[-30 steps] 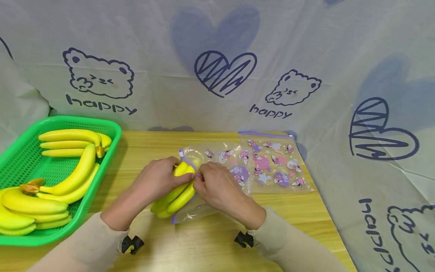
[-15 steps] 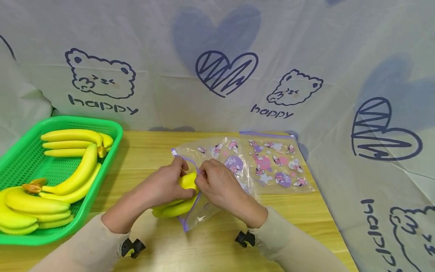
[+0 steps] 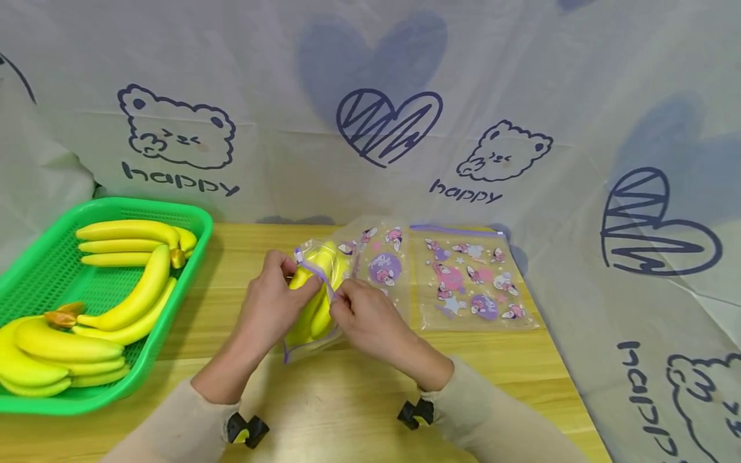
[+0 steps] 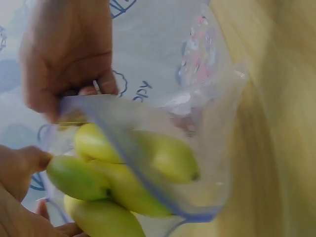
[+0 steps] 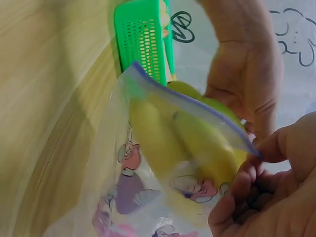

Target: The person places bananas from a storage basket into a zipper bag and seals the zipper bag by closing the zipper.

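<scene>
A clear zip bag with a purple-edged mouth and pink cartoon prints lies between both hands, its mouth facing the left hand. Inside it is most of a bunch of bananas, tips at the mouth. My left hand grips the bunch at the mouth, its thumb on one banana in the left wrist view; some fingers are hidden behind the fruit. With thumb and fingers, my right hand pinches the purple bag edge, and the right wrist view shows this pinch closely.
A green basket at left holds several banana bunches. Flat on the wooden table, a second printed zip bag lies to the right. A white cloth with drawings hangs behind.
The bananas have gone deeper into the bag and turned more upright. My left hand has shifted slightly left and turned; the right hand keeps its pinch on the bag edge.
</scene>
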A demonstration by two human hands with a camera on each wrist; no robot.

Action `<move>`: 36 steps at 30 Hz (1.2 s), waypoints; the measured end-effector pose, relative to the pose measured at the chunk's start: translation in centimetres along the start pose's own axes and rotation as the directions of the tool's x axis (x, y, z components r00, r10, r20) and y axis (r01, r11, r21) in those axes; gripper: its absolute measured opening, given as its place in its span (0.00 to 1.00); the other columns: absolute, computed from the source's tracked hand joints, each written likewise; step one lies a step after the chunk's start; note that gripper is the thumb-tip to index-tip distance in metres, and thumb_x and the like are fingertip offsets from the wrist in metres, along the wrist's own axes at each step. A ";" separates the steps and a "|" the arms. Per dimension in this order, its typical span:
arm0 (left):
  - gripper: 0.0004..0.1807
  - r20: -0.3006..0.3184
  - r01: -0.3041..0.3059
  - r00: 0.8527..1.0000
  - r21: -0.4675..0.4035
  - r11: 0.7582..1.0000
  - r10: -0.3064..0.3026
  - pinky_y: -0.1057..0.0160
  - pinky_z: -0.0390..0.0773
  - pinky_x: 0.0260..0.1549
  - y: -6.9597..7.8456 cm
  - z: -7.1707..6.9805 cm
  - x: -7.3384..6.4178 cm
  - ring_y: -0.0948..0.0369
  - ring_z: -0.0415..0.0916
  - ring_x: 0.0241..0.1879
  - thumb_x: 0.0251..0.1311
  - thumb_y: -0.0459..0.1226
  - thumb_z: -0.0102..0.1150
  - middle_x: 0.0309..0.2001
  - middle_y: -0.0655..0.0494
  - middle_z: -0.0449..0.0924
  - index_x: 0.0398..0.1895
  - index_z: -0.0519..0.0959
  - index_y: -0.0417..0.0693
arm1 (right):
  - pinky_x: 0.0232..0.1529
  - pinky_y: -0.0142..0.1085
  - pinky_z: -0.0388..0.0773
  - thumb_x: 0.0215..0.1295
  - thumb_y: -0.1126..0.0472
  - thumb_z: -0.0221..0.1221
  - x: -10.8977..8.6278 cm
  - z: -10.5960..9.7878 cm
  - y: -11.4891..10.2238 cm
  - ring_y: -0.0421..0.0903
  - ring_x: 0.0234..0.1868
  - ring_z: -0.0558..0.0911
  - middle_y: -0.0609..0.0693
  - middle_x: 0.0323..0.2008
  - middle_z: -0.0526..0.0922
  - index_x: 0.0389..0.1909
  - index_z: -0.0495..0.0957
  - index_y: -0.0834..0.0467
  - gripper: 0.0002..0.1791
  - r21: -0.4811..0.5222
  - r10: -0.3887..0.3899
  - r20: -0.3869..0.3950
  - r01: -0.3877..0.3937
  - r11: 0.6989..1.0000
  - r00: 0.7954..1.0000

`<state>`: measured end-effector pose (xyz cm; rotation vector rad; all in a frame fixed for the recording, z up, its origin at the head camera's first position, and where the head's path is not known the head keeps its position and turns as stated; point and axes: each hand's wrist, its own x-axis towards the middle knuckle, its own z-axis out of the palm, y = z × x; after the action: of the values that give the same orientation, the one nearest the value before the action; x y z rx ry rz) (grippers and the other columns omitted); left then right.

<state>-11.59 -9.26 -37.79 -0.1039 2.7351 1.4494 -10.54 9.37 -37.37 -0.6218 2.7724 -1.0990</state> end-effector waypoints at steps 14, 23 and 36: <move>0.22 0.153 -0.024 0.988 -0.067 0.997 0.034 0.59 0.76 0.37 -0.7 3.0 0.6 0.54 0.74 0.37 0.71 0.41 0.62 0.53 0.39 0.74 0.56 0.65 0.39 | 0.23 0.33 0.66 0.79 0.58 0.48 0.2 -0.8 -0.4 0.42 0.20 0.67 0.47 0.23 0.69 0.39 0.76 0.60 0.12 0.395 0.131 0.017 -0.127 0.910 0.991; 0.14 0.229 -0.127 0.967 0.072 0.989 0.107 0.52 0.82 0.46 -0.6 1.6 0.2 0.51 0.83 0.49 0.72 0.44 0.61 0.51 0.47 0.84 0.50 0.75 0.44 | 0.20 0.33 0.61 0.79 0.61 0.49 0.0 -1.2 0.2 0.43 0.17 0.60 0.47 0.21 0.68 0.39 0.76 0.62 0.11 0.491 0.147 -0.038 -0.110 0.864 0.988; 0.24 0.232 -0.071 0.972 0.404 0.912 -0.027 0.52 0.76 0.34 -3.2 -2.2 0.8 0.52 0.76 0.35 0.67 0.49 0.62 0.42 0.45 0.80 0.53 0.76 0.38 | 0.20 0.34 0.65 0.77 0.61 0.49 -0.2 -2.6 0.9 0.45 0.17 0.66 0.47 0.20 0.70 0.34 0.76 0.59 0.11 0.458 0.173 -0.063 -0.125 0.880 0.983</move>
<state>-12.17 -12.90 -39.27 0.1073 2.7736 0.7962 -11.23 11.70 -36.09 -0.2943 2.4437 -1.7010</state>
